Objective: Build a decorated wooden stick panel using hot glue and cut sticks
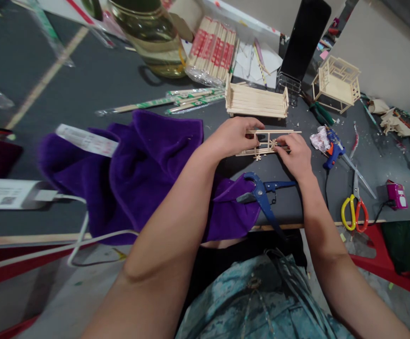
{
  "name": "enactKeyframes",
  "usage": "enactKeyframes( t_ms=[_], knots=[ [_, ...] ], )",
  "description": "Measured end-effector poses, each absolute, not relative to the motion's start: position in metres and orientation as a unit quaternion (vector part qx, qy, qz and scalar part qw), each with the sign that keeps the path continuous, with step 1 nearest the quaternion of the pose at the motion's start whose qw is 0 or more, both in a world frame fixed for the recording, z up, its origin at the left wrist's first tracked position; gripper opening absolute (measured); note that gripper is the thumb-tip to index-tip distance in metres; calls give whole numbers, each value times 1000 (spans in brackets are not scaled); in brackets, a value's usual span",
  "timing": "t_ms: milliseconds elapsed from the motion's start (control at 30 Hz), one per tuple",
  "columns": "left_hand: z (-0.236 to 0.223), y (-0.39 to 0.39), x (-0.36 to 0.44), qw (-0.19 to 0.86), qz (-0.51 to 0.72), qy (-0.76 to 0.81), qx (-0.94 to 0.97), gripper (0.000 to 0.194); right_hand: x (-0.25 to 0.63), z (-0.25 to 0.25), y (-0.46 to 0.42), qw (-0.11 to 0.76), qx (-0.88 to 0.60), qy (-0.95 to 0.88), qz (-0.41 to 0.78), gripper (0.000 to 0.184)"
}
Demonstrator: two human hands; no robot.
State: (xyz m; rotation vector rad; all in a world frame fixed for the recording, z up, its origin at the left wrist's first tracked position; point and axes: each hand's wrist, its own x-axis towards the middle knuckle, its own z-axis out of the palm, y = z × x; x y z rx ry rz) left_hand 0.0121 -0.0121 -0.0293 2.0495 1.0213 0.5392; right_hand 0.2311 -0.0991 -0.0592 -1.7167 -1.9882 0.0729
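Note:
Both my hands grip a small frame of thin wooden sticks (266, 141) lying on the dark grey table (95, 89). My left hand (233, 135) closes its fingers over the frame's left end. My right hand (294, 151) pinches its right part from the near side. A purple cloth (144, 165) lies under my left forearm. Blue-handled cutters (261, 195) rest just near my hands at the table's front edge.
A finished stick bench (256, 100) and a stick house model (337, 82) stand behind. A blue glue gun (333, 149), yellow-and-red scissors (355, 209), wrapped chopsticks (212, 49), a glass jar (153, 35) and a black phone on a stand (304, 37) surround the work spot.

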Motion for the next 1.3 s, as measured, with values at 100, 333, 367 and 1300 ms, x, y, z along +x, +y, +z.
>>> enactKeyframes(
  t_ms=[100, 333, 367, 1300],
  knots=[
    [-30, -11, 12, 383, 212, 399, 805, 50, 231, -58, -99, 250, -633, -732, 24, 8],
    [-33, -11, 11, 392, 216, 394, 803, 50, 230, -56, -99, 243, -638, -730, 38, 4],
    [-33, -11, 11, 394, 215, 393, 803, 50, 230, -56, -99, 241, -638, -730, 36, 4],
    [-31, -12, 13, 378, 211, 398, 809, 50, 231, -62, -98, 268, -618, -739, 8, 5]
  ],
)
